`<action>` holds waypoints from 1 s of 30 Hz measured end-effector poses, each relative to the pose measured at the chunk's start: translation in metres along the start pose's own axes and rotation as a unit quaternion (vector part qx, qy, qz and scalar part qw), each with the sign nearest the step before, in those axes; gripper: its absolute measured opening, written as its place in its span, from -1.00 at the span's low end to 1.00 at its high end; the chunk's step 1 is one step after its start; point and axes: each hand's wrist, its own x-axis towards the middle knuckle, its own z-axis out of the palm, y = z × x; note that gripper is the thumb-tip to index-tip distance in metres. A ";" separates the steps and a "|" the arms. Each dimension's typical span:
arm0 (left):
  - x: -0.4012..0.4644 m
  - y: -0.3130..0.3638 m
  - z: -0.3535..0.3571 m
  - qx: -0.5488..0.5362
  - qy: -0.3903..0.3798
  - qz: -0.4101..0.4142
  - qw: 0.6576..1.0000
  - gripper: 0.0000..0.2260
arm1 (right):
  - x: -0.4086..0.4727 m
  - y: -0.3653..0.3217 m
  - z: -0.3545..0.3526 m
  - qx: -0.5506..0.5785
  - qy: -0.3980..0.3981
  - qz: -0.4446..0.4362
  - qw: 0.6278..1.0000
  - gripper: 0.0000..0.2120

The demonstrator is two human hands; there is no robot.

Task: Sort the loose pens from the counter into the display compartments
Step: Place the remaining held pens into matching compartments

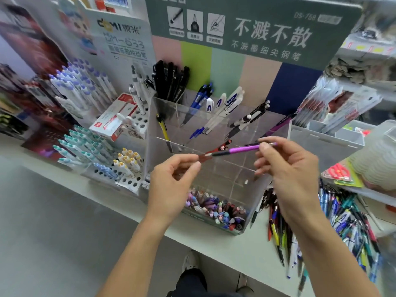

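Both hands hang over the clear display box (216, 133). The right hand (293, 168) pinches a purple pen (242, 149) near its far end, and the left hand (173, 179) pinches what looks like a dark red pen (203, 157) that crosses the purple one's tip. This looks like mid-sorting: each pen next needs lowering into the compartment holding its matches. Many loose pens (321, 228) wait on the worktop (231, 254) at right.
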 end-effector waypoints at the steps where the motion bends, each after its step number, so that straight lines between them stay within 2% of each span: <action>1: 0.001 -0.002 -0.002 -0.004 0.008 -0.003 1.000 -0.86 | 0.003 -0.002 -0.008 -0.009 0.020 -0.018 1.000 -0.85; 5: 0.006 -0.006 0.007 0.004 -0.044 -0.014 0.999 -0.85 | 0.012 -0.006 -0.029 -0.055 0.058 -0.048 0.996 -0.85; 10: 0.009 0.003 0.035 0.010 -0.105 -0.004 0.994 -0.77 | 0.016 -0.014 -0.044 -0.055 0.114 -0.047 0.991 -0.84; 12: 0.009 0.009 0.043 0.039 -0.106 0.025 0.993 -0.66 | 0.014 -0.016 -0.045 -0.108 0.067 -0.049 0.991 -0.85; 14: 0.011 0.015 0.048 0.126 -0.125 0.097 0.979 -0.59 | 0.009 -0.016 -0.037 -0.142 -0.020 -0.043 0.989 -0.85; 15: 0.012 0.018 0.052 0.171 -0.136 0.143 0.965 -0.64 | 0.006 -0.017 -0.032 -0.144 -0.063 -0.041 0.987 -0.87; 17: 0.011 0.023 0.057 0.215 -0.132 0.205 0.946 -0.88 | 0.004 -0.022 -0.024 -0.169 -0.134 -0.048 0.975 -0.92; 18: 0.010 0.023 0.058 0.213 -0.121 0.207 0.947 -0.93 | 0.009 -0.023 -0.026 -0.242 -0.155 -0.069 0.955 -0.85; 19: 0.008 0.021 0.057 0.202 -0.108 0.190 0.955 -0.90 | 0.018 -0.024 -0.029 -0.372 -0.171 -0.097 0.907 -0.71; 20: 0.006 0.017 0.054 0.189 -0.098 0.161 0.964 -0.86 | 0.027 -0.025 -0.032 -0.526 -0.190 -0.110 0.822 -0.60; 21: 0.006 0.013 0.051 0.171 -0.092 0.130 0.972 -0.84 | 0.034 -0.026 -0.033 -0.649 -0.208 -0.109 0.724 -0.57; 22: 0.006 0.010 0.047 0.142 -0.094 0.096 0.981 -0.82 | 0.040 -0.026 -0.033 -0.716 -0.220 -0.104 0.654 -0.62; 23: 0.007 0.007 0.043 0.099 -0.101 0.060 0.988 -0.82 | 0.042 -0.025 -0.032 -0.749 -0.229 -0.116 0.611 -0.72; 24: 0.008 0.005 0.039 0.052 -0.110 0.028 0.992 -0.82 | 0.043 -0.023 -0.030 -0.764 -0.238 -0.132 0.586 -0.81; 25: 0.010 0.004 0.036 0.014 -0.117 0.004 0.993 -0.82 | 0.043 -0.021 -0.028 -0.772 -0.243 -0.146 0.569 -0.78; 27: 0.011 0.000 0.030 -0.026 -0.121 -0.023 0.992 -0.81 | 0.040 -0.021 -0.027 -0.772 -0.254 -0.169 0.558 -0.69; 29: 0.010 -0.003 0.025 -0.038 -0.121 -0.041 0.991 -0.81 | 0.042 -0.027 -0.030 -0.758 -0.261 -0.193 0.566 -0.71; 30: 0.008 -0.005 0.022 -0.040 -0.117 -0.045 0.991 -0.81 | 0.045 -0.031 -0.033 -0.726 -0.265 -0.210 0.598 -0.76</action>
